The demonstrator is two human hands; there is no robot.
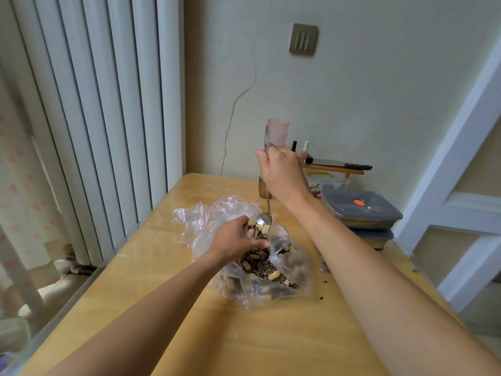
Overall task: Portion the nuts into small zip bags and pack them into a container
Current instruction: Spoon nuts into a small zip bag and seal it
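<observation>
Spilling from clear bag (287,270), striped seeds and pale peanuts (260,270), spoon (264,219) loaded

two bare forearms reach in from below, no sleeves in sight; the left hand (235,237) and right hand (282,172) carry no rings or gloves.

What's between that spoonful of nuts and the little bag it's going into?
Nothing visible. The spoon bowl hangs right at the small zip bag mouth, which the left hand holds over the big nut bag. The right hand grips the handle.
</observation>
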